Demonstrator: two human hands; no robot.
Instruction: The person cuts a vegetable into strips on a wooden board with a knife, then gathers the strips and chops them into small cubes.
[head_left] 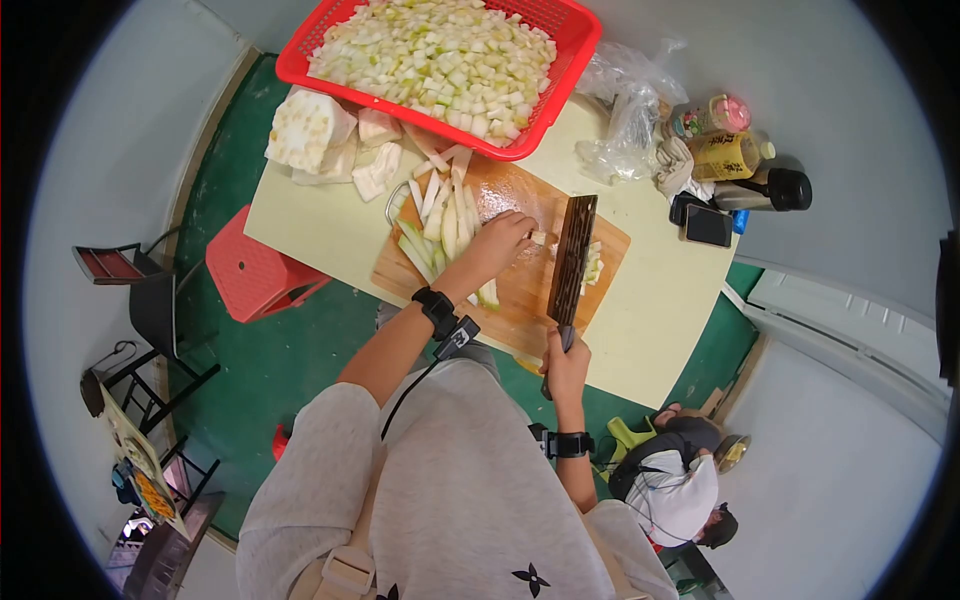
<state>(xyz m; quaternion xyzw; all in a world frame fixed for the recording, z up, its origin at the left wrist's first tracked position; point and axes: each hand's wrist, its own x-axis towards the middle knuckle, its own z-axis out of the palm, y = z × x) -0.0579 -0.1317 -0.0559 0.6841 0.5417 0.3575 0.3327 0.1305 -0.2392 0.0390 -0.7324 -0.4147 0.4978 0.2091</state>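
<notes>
My right hand (567,362) is wrapped round the handle of a cleaver (574,262), whose broad dark blade stands over the wooden cutting board (520,185). Left of the blade, my left hand (503,243) has its fingers curled on a short piece of pale vegetable (538,238), apart from the blade. Cut pieces (593,264) lie just right of the cleaver. Long pale-green and white strips (440,215) are heaped on the board's left side, partly behind my left forearm. Past the board, a red plastic basket (430,105) is full of diced pale vegetable.
Large peeled chunks (310,132) sit at the table's left. Plastic bags (632,110), a yellow-labelled bottle (728,156), a thermos (770,190) and a phone (707,226) stand or lie at the right. A red stool (255,262) is left of the table; another person (672,470) is at lower right.
</notes>
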